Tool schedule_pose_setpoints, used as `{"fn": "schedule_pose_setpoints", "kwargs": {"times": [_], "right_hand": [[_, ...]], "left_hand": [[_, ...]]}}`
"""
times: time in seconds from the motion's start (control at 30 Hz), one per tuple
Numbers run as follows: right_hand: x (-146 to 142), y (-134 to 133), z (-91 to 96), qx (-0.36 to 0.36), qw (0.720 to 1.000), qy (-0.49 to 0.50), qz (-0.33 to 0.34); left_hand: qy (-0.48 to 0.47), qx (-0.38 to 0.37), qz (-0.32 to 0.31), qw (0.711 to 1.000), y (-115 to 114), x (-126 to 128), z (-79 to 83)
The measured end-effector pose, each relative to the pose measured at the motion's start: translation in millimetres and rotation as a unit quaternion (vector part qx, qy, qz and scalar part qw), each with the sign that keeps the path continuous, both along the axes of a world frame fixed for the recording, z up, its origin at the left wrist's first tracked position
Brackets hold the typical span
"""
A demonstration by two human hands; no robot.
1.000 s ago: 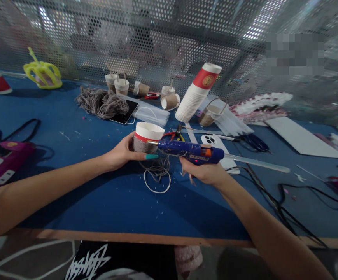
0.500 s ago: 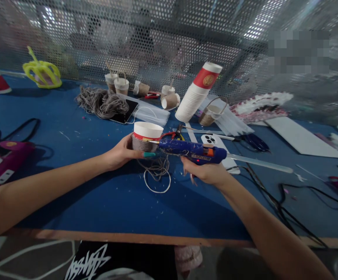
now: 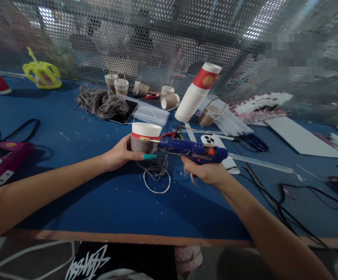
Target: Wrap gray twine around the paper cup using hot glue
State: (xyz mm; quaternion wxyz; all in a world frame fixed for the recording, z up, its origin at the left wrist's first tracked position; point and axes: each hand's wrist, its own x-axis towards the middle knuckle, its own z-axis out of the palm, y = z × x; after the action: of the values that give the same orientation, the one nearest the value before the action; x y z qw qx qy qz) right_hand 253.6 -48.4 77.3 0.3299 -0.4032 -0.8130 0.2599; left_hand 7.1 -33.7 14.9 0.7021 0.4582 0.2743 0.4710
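Note:
My left hand (image 3: 125, 151) is wrapped round a paper cup (image 3: 146, 130), white and red above, its lower part wound with grey cord. In my right hand (image 3: 205, 171) is a blue glue gun (image 3: 183, 147), gripped by its handle, with a clear glue stick (image 3: 262, 164) jutting from its back. The metal nozzle points left, at the cup's side near the upper edge of the cord; whether it touches I cannot tell. Loose grey cord (image 3: 157, 169) lies on the table just below the cup, beside a white loop (image 3: 157, 192).
Behind the cup are a grey cord bundle (image 3: 98, 103), a dark tablet (image 3: 129, 111), several small cups (image 3: 122, 86) and a leaning cup stack (image 3: 193, 99). A white phone (image 3: 212, 140) lies behind the glue gun. Magenta glue gun (image 3: 11, 159) at left; black cables (image 3: 274, 202) at right.
The cup in my left hand has shifted slightly left, and the glue gun's nozzle now lies nearer the cup's right side. My right hand has hardly moved.

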Motion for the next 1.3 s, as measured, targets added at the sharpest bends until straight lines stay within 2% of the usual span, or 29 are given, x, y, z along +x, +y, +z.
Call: {"fn": "schedule_pose_setpoints", "kwargs": {"times": [0.23,0.53,0.7,0.87,1.3], "right_hand": [[-1.8,-2.1,4.8,-0.040,0.999,0.028,0.006],[-0.9,-3.4,4.2,-0.009,1.000,0.010,0.016],[-1.2,-2.7,4.0,-0.022,0.999,0.026,0.011],[-1.9,-3.8,4.6,-0.045,0.999,0.025,0.010],[-1.5,-3.9,4.5,-0.023,1.000,0.018,-0.007]], "left_hand": [[-0.025,0.003,-0.026,0.999,0.7,0.8,3.8],[-0.027,-0.002,-0.052,0.998,0.0,-1.2,1.6],[-0.013,0.019,-0.047,0.999,0.1,0.3,2.7],[-0.023,-0.008,-0.045,0.999,-1.1,0.7,3.9],[-0.023,-0.004,-0.064,0.998,-0.6,-2.3,2.0]]}}
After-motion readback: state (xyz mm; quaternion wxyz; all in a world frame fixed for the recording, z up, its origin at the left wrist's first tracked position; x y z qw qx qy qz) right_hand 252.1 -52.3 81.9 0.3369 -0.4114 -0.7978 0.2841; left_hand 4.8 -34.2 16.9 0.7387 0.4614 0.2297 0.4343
